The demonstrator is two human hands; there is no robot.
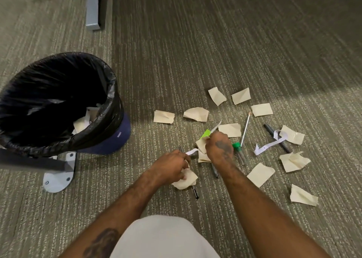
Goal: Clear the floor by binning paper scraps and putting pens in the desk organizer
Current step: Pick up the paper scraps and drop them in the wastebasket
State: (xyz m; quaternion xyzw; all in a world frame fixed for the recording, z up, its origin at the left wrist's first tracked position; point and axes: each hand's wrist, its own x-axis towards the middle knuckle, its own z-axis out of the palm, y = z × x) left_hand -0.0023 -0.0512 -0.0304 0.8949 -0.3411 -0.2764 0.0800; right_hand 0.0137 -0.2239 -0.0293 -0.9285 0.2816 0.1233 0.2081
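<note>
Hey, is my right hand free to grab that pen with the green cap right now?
Probably not yet. The pen with the green cap lies uncovered just beside the right hand, but that hand is already full of paper scraps, which would need binning first.

Head camera looks steeply down at carpet (215, 52), seemingly close.
</note>
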